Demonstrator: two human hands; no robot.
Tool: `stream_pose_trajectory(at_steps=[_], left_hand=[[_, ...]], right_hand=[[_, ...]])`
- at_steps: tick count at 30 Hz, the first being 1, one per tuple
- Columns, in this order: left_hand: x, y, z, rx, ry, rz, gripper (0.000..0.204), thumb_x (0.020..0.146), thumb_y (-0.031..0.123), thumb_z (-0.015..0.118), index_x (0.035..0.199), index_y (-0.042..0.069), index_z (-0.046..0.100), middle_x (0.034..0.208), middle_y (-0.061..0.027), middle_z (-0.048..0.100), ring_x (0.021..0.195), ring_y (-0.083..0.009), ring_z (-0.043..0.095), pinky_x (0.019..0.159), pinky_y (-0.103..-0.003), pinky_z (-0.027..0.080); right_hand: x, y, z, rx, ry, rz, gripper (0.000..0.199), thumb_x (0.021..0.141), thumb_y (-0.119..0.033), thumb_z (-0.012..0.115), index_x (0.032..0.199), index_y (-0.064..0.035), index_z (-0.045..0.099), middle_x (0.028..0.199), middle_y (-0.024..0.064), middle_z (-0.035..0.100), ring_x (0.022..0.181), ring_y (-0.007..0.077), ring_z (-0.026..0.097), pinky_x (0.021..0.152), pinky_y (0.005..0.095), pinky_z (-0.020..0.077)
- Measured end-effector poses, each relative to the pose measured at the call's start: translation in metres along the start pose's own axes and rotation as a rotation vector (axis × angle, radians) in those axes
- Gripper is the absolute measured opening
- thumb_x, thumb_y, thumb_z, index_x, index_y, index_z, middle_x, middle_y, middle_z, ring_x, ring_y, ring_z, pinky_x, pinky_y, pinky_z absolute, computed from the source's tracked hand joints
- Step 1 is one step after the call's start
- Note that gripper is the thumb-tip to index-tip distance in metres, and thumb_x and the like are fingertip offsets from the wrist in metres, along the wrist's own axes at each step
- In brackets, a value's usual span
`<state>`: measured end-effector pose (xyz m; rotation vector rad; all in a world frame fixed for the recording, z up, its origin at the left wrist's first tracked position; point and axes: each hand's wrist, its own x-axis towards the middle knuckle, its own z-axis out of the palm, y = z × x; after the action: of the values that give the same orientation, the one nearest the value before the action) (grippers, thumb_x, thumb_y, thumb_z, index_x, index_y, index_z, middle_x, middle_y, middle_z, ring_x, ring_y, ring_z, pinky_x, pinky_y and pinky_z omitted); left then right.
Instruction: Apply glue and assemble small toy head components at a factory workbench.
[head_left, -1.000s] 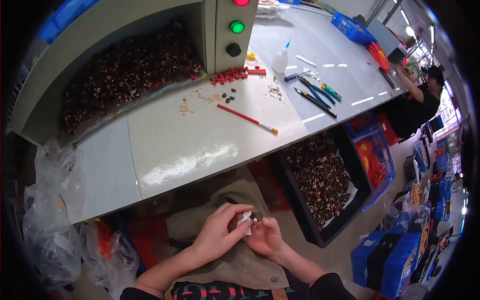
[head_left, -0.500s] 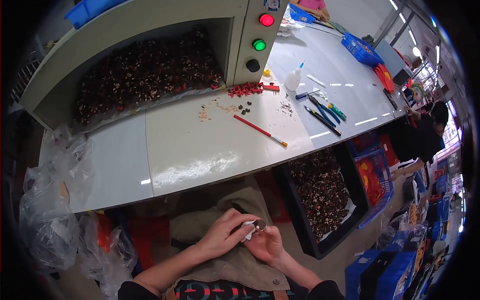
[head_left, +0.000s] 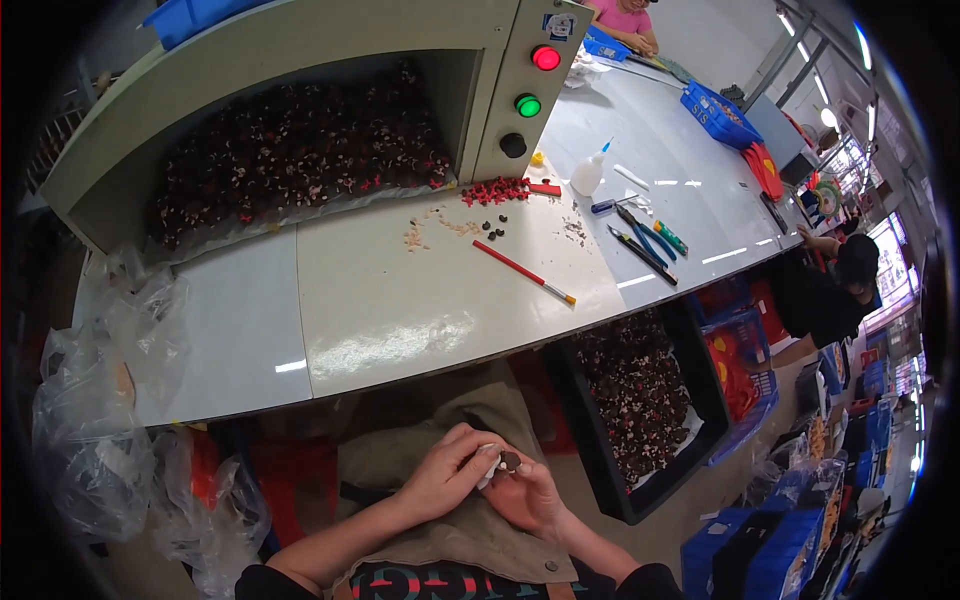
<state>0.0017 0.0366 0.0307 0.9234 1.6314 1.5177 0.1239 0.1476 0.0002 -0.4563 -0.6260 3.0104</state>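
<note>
Close together over my lap, both hands meet around a small dark brown piece [head_left: 511, 462] with a pale spot on its edge. The thumb and fingers of my right hand [head_left: 532, 500] are closed on this piece. My left hand [head_left: 445, 474] pinches a crumpled white cloth [head_left: 488, 478], which lies against the piece's left side. Part of the cloth is hidden by the fingers. Beyond my hands, on the bench, a red-handled brush [head_left: 525, 272] lies near several small black pieces [head_left: 496, 228] and pale beige bits [head_left: 418, 234].
A machine [head_left: 500, 90] with a chamber of dark pieces stands at the back left. Pliers [head_left: 648, 234], a white squeeze bottle [head_left: 588, 177] and red pieces [head_left: 497, 190] lie on the bench. A black tray [head_left: 615, 485] of similar pieces sits right of my lap; plastic bags [head_left: 95, 400] hang left.
The view has shifted slightly. My hands stay together, and the dark piece has turned and sits a little lower between the fingers.
</note>
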Motion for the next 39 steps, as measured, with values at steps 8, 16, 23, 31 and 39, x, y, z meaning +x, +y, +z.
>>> stream_pose_trajectory(at_steps=[8, 16, 23, 31, 39], left_hand=[[-0.004, 0.0, -0.001, -0.039, 0.0, 0.015, 0.022, 0.097, 0.02, 0.046, 0.104, 0.004, 0.06, 0.087, -0.0045, 0.049, 0.078, -0.0127, 0.051, 0.068, -0.025, 0.043], [-0.004, -0.002, 0.0, -0.037, 0.037, 0.007, 0.02, 0.097, 0.019, 0.045, 0.101, 0.005, 0.059, 0.086, -0.0043, 0.048, 0.076, -0.0127, 0.05, 0.067, -0.025, 0.043], [-0.004, -0.004, 0.002, -0.045, 0.04, -0.024, 0.022, 0.097, 0.02, 0.045, 0.101, 0.004, 0.059, 0.086, -0.0045, 0.048, 0.078, -0.0129, 0.05, 0.07, -0.025, 0.042], [-0.003, 0.002, 0.003, -0.048, 0.027, -0.019, 0.026, 0.096, 0.021, 0.047, 0.112, 0.007, 0.06, 0.091, -0.0076, 0.048, 0.084, -0.0176, 0.051, 0.077, -0.027, 0.042], [-0.01, 0.01, 0.0, 0.097, -0.015, 0.019, 0.033, 0.094, 0.02, 0.046, 0.125, 0.009, 0.053, 0.096, -0.0105, 0.044, 0.089, -0.0207, 0.05, 0.081, -0.03, 0.042]], right_hand=[[0.0, 0.003, 0.004, -0.022, 0.027, 0.007, 0.055, 0.079, -0.032, 0.062, 0.123, -0.0043, 0.044, 0.114, 0.0034, 0.049, 0.108, 0.0141, 0.047, 0.097, 0.0329, 0.0352], [0.002, 0.002, 0.007, -0.022, 0.029, 0.005, 0.054, 0.079, -0.032, 0.062, 0.121, -0.004, 0.045, 0.114, 0.0042, 0.049, 0.108, 0.0147, 0.047, 0.097, 0.0331, 0.0351], [0.002, 0.002, 0.007, -0.026, 0.061, 0.001, 0.053, 0.079, -0.032, 0.062, 0.12, -0.0037, 0.045, 0.113, 0.0046, 0.049, 0.107, 0.0154, 0.047, 0.097, 0.033, 0.0352], [0.003, 0.001, 0.0, 0.008, 0.026, 0.0, 0.053, 0.08, -0.03, 0.06, 0.123, -0.0037, 0.044, 0.117, 0.0056, 0.05, 0.113, 0.0168, 0.046, 0.102, 0.0356, 0.0327], [0.001, 0.001, 0.0, 0.037, 0.021, 0.01, 0.051, 0.08, -0.029, 0.06, 0.124, -0.0072, 0.045, 0.117, 0.0053, 0.053, 0.113, 0.0167, 0.048, 0.103, 0.0365, 0.0322]])
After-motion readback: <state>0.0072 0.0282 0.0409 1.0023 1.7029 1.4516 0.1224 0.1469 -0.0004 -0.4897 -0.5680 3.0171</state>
